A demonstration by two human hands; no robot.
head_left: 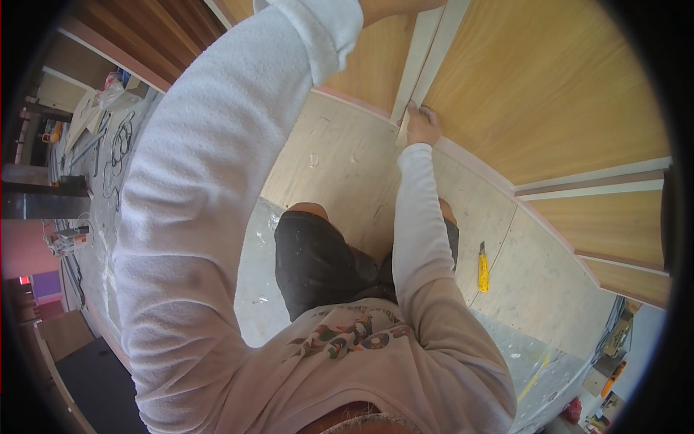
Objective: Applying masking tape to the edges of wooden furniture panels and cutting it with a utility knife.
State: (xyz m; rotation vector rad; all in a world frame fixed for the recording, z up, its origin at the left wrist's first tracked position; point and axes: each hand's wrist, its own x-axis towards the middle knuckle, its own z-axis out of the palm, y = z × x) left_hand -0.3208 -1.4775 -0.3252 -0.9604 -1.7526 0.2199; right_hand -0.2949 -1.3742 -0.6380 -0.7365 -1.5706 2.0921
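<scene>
The right hand curls its fingers at the lower end of a pale strip beside a wood-grain panel; the left hand meets the top edge, finger state untellable; a yellow cutter lies on plywood

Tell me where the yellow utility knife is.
In the head view, the yellow utility knife lies on the pale wooden floor, right of the right sleeve.

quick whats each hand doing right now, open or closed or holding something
Left hand: mostly cut off at the top edge, can't tell.
Right hand: closed on a pale strip.
</scene>
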